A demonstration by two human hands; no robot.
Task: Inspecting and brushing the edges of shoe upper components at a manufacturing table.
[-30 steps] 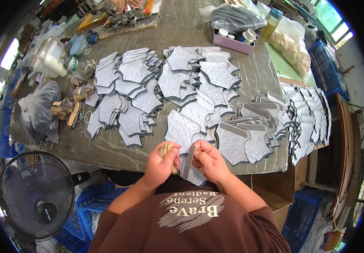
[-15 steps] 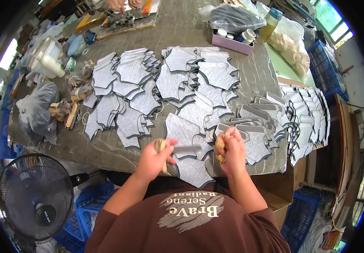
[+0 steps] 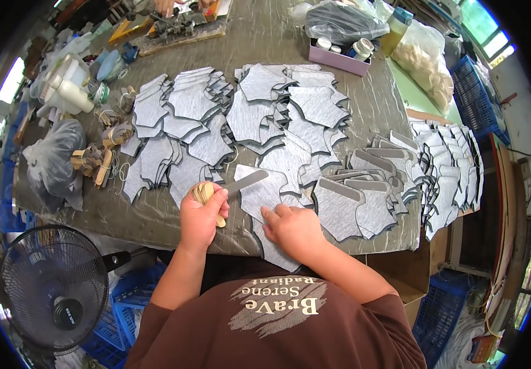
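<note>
My left hand (image 3: 203,216) is closed tight on a bundle of wooden sticks (image 3: 204,194), my right hand (image 3: 294,229) lies flat on the grey piece (image 3: 259,192) at the table's (image 3: 155,218) near edge, and many grey pieces (image 3: 290,117) wait spread out beyond.

Grey cut pieces (image 3: 259,194), tan wooden handle (image 3: 204,194), lilac box (image 3: 339,58), black fan (image 3: 53,286)
</note>
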